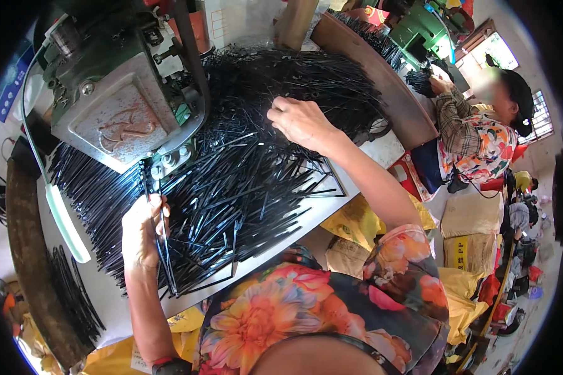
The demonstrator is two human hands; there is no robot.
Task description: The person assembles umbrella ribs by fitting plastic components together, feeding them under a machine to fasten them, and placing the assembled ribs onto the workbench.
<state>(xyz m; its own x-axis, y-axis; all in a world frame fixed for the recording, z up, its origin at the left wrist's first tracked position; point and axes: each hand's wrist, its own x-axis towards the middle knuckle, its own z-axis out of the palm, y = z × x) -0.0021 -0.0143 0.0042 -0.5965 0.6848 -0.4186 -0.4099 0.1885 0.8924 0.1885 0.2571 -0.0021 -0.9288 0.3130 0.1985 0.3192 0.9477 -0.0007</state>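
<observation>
My left hand [142, 234] is closed on a few thin black rods [167, 265], holding them upright just below the tool head [164, 165] of a green-and-grey press [116, 115]. The rods' upper ends reach the lit spot at that tool. Over the far heap of thin dark rods [250, 81], my right hand [303, 125] has its fingers curled together. What is between those fingertips, if anything, cannot be made out. A looser pile of black rods [231, 200] covers the white tabletop [294, 222] between my hands.
A white lamp tube [67, 222] hangs left of the press. Curved brown boards [381, 75] edge the table on the right, and another brown edge [28, 250] is at left. A co-worker [481, 125] sits at a green machine [416, 34]. Cartons [472, 215] and yellow sacks [460, 300] stand at right.
</observation>
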